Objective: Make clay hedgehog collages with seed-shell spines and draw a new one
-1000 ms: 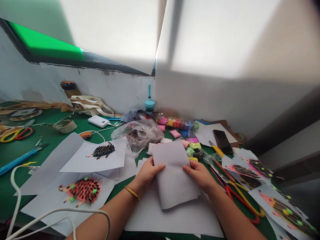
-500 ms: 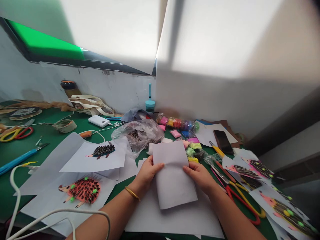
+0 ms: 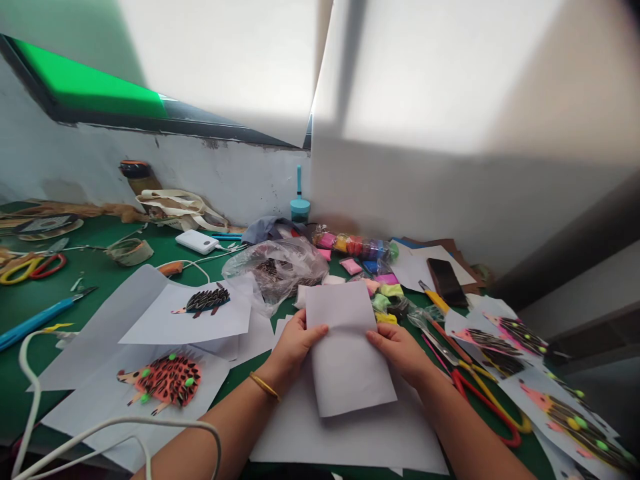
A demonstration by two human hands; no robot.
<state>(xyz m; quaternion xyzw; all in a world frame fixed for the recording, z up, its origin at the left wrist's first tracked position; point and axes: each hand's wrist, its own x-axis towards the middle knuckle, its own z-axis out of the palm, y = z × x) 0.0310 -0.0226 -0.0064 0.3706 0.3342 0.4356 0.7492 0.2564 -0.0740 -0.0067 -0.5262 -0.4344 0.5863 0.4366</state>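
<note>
Between my two hands is a folded sheet of white paper [image 3: 350,373], tilted up toward me. My left hand [image 3: 299,340] grips its left edge, thumb on the front and fingers behind. On the right edge, my right hand [image 3: 397,343] pinches it the same way, with the fingers partly hidden. Beneath it a larger white sheet [image 3: 280,440] lies on the green table. Left of my arm are paper sheets with hedgehog figures, one a red hedgehog [image 3: 167,380] with green dots, the other a dark hedgehog [image 3: 207,301].
A clear plastic bag [image 3: 275,267] and packets of coloured clay [image 3: 390,291] lie ahead. Red and yellow scissors [image 3: 480,393], a phone [image 3: 447,282] and more hedgehog sheets [image 3: 570,420] are at right. A blue craft knife [image 3: 40,323] and a white cable [image 3: 120,423] lie left.
</note>
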